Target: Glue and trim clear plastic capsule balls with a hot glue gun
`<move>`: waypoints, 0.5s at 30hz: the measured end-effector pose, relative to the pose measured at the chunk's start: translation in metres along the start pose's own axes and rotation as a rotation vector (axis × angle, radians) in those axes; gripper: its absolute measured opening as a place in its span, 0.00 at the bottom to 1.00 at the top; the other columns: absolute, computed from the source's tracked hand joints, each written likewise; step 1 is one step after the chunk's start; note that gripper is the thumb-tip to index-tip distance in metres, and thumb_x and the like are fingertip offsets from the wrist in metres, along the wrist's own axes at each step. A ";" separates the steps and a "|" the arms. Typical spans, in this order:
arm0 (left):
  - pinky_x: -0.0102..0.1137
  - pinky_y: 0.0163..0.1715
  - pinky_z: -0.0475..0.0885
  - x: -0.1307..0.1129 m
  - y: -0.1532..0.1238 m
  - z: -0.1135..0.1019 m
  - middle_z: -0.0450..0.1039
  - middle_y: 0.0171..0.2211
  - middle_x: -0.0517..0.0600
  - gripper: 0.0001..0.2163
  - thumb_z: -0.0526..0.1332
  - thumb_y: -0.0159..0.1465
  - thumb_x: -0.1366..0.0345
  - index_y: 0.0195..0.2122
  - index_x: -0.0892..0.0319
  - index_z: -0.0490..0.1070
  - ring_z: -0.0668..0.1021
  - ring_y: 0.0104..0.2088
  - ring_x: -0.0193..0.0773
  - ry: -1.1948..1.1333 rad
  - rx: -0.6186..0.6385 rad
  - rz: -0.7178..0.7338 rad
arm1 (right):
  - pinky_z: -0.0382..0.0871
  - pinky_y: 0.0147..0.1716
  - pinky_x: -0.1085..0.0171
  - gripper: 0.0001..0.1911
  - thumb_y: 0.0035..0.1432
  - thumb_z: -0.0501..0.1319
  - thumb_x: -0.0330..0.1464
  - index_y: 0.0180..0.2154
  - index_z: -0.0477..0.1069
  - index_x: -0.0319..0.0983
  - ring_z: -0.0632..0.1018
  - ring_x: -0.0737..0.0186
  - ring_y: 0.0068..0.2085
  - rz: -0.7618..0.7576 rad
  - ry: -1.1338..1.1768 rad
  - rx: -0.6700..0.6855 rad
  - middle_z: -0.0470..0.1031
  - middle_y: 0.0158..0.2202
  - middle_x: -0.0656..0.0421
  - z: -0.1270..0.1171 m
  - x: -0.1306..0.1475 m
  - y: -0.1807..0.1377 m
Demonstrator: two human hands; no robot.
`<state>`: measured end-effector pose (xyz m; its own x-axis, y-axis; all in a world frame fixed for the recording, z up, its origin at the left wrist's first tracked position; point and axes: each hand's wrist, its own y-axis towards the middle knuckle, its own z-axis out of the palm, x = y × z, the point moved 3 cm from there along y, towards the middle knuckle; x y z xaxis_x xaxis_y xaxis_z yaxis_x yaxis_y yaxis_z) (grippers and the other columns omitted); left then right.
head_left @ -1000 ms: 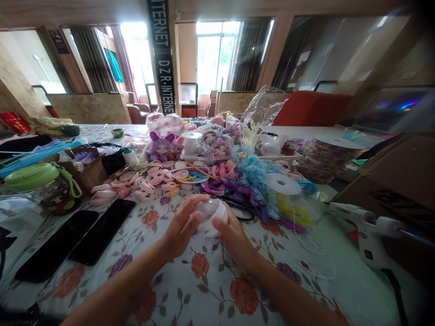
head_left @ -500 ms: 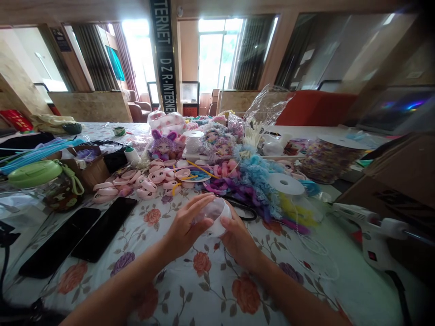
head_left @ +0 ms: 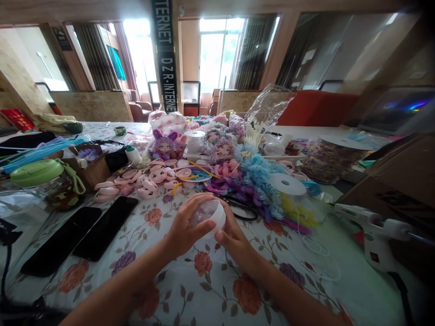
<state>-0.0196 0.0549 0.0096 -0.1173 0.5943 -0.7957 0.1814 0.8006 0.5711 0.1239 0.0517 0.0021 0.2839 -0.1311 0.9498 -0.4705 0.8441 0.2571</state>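
translucent cup [head_left: 219, 216] sat tilted between your left hand [head_left: 186, 225] and right hand [head_left: 234, 232], over the flowered desk [head_left: 175, 276]; both hands' fingers were curled round its opposite sides, grasping it, neither nearer, its long axis unclear.

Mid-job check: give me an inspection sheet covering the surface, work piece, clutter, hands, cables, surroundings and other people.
Surface: flowered tablecloth, leaf and rose print.
Work piece: clear plastic cup, held; contents unclear.
Clutter: doll-face pieces ahead, white spool ahead and right, two black phones at left.
Left hand: around the cup's left side.
Right hand: at its right side.
Cables: black cord by the glue gun, far right.
Surroundings: bright window and lettered pillar beyond.
Other people: nothing seen.
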 end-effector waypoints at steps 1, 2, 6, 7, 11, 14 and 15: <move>0.39 0.60 0.63 0.000 0.001 0.000 0.70 0.56 0.55 0.21 0.63 0.62 0.53 0.55 0.54 0.70 0.70 0.58 0.47 -0.002 0.004 -0.004 | 0.65 0.56 0.57 0.38 0.54 0.68 0.49 0.61 0.56 0.47 0.69 0.52 0.57 0.018 -0.007 -0.003 0.64 0.58 0.54 0.000 0.001 0.000; 0.39 0.59 0.63 0.001 0.001 0.000 0.70 0.56 0.55 0.21 0.64 0.62 0.53 0.55 0.54 0.70 0.70 0.58 0.47 -0.004 0.006 -0.007 | 0.66 0.55 0.57 0.38 0.53 0.68 0.48 0.60 0.57 0.47 0.70 0.52 0.56 0.034 -0.012 -0.011 0.65 0.58 0.54 -0.001 0.001 -0.001; 0.38 0.57 0.66 -0.002 0.004 -0.001 0.72 0.54 0.57 0.24 0.67 0.58 0.51 0.52 0.57 0.73 0.71 0.57 0.49 -0.055 0.015 -0.027 | 0.66 0.54 0.59 0.34 0.56 0.68 0.44 0.60 0.58 0.47 0.70 0.53 0.56 0.020 0.033 -0.019 0.66 0.57 0.55 -0.003 -0.002 -0.001; 0.38 0.57 0.66 -0.003 0.005 -0.001 0.72 0.54 0.57 0.24 0.67 0.58 0.51 0.52 0.57 0.73 0.71 0.57 0.49 -0.066 0.019 -0.034 | 0.66 0.54 0.60 0.33 0.56 0.68 0.43 0.60 0.58 0.47 0.70 0.54 0.56 0.011 0.055 -0.020 0.67 0.57 0.55 -0.004 -0.004 -0.001; 0.37 0.57 0.66 -0.006 0.005 -0.002 0.71 0.55 0.57 0.24 0.65 0.60 0.51 0.54 0.57 0.71 0.71 0.56 0.49 -0.029 0.034 -0.052 | 0.68 0.50 0.61 0.33 0.55 0.68 0.43 0.59 0.60 0.47 0.73 0.54 0.53 0.024 0.102 -0.057 0.71 0.54 0.56 -0.006 -0.012 0.000; 0.38 0.59 0.64 -0.007 0.005 -0.003 0.70 0.56 0.57 0.25 0.64 0.60 0.49 0.55 0.56 0.70 0.70 0.58 0.49 -0.013 0.048 -0.054 | 0.69 0.49 0.60 0.33 0.54 0.69 0.44 0.58 0.62 0.46 0.74 0.55 0.50 0.036 0.157 -0.071 0.72 0.52 0.56 -0.004 -0.011 0.000; 0.39 0.59 0.64 -0.008 0.005 -0.003 0.70 0.56 0.57 0.26 0.64 0.60 0.48 0.55 0.56 0.70 0.70 0.58 0.50 -0.021 0.055 -0.060 | 0.68 0.49 0.60 0.33 0.53 0.69 0.45 0.58 0.62 0.46 0.74 0.55 0.50 0.036 0.189 -0.077 0.72 0.51 0.56 -0.003 -0.010 0.000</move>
<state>-0.0205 0.0548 0.0195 -0.1092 0.5430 -0.8326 0.2282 0.8289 0.5107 0.1239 0.0544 -0.0084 0.4226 -0.0061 0.9063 -0.4203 0.8846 0.2020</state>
